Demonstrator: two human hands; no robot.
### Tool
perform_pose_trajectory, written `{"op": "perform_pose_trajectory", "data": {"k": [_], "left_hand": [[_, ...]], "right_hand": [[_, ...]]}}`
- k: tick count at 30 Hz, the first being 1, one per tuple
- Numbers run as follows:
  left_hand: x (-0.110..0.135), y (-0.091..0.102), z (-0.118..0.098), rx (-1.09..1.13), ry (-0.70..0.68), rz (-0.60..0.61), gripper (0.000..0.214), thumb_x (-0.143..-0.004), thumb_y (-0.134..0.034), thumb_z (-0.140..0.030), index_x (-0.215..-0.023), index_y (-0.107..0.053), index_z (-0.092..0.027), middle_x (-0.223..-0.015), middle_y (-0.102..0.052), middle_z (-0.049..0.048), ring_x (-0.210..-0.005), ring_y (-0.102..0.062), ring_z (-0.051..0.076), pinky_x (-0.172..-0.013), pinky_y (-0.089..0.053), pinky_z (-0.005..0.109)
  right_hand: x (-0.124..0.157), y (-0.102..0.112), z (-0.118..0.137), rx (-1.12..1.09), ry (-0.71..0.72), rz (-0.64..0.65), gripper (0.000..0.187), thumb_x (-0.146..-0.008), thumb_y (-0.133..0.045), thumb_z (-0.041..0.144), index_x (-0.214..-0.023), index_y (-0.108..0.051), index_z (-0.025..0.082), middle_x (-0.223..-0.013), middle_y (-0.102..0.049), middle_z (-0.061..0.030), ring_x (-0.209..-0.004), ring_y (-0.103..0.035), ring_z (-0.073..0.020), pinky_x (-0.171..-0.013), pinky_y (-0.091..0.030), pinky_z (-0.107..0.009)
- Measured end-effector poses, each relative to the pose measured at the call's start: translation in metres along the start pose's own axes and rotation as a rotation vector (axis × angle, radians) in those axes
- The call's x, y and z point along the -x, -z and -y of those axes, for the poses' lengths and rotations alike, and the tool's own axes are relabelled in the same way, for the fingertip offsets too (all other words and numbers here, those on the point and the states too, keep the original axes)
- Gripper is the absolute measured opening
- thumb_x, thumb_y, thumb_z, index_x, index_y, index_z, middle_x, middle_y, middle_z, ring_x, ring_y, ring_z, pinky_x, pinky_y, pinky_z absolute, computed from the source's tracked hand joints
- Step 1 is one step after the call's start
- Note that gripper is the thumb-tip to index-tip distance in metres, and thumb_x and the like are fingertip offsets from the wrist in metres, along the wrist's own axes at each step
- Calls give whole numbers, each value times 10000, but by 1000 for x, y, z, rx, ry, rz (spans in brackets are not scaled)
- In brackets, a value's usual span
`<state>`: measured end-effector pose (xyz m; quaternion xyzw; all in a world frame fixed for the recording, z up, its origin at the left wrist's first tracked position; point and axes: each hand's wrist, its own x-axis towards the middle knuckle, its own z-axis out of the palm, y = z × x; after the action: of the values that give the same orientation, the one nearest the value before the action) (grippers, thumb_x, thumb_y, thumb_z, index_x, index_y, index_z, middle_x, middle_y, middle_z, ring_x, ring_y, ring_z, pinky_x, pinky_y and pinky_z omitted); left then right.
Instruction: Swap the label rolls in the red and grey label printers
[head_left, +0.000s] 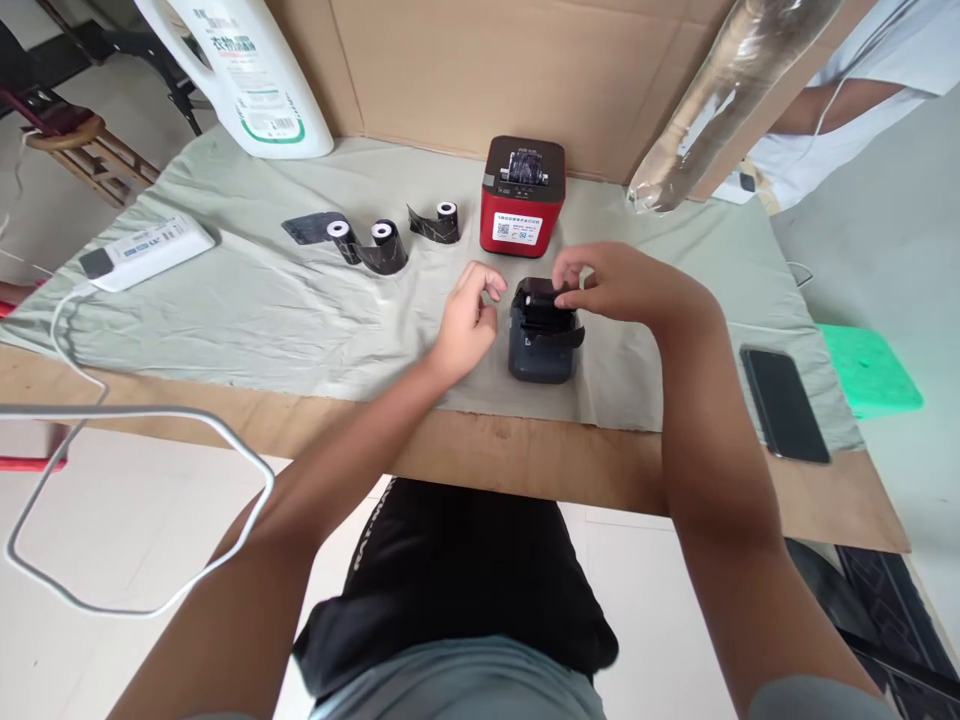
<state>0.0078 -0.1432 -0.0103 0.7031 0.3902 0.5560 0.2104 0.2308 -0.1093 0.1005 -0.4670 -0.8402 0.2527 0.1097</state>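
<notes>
A small black label printer [543,362] stands near the table's front edge with its top open. A dark roll with a pale core end shows in its opening, and a black strip [559,338] sticks out over its front. My right hand [611,282] is at the printer's upper right, fingers bent and apart, thumb tip at the roll. Whether it touches the roll or the raised lid I cannot tell. Just left of the printer, my left hand [469,318] hovers with loosely curled fingers and nothing visible in them. Behind stands a red, black-topped printer [517,205].
Several partly unwound black label rolls [382,245] lie left of the printers. A white power strip [154,250], a detergent bottle [259,85], a phone [785,403] and a plastic-wrapped tube [697,110] are around them. A cardboard panel [465,75] borders the back. Another person's arm [840,105] shows behind.
</notes>
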Motion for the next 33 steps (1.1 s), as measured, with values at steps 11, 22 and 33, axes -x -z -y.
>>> {"op": "perform_pose_trajectory", "data": {"k": [11,22,33], "left_hand": [[1,-8,3,29,85,35,339,-747,-472,47,-924,-559,-229,-875,-578,-5,-792,-587,139,-696,-448,268],[-3,-5,17,93,253,41,311,-708,-447,23,-879,-536,-220,-866,-602,-9,-791,-580,140,-804,-493,281],[11,-8,-6,-495,208,435,538,-932,-466,-149,-1464,-521,-97,-1517,-571,206,-1448,-521,311,-1247,-397,484]], "right_hand": [[-5,-16,-22,75,-267,73,412,-725,-835,344,-1085,-660,247,-964,-666,-49,-725,-612,-197,-655,-483,-331],[58,-61,13,-181,-472,-463,417,-993,-501,430,-1303,-620,176,-1195,-740,-167,-942,-742,-280,-885,-591,-471],[56,-147,62,128,-548,-615,1118,-784,-736,445,-1656,-169,33,-1415,-542,-303,-1300,-552,-445,-1107,-465,-592]]}}
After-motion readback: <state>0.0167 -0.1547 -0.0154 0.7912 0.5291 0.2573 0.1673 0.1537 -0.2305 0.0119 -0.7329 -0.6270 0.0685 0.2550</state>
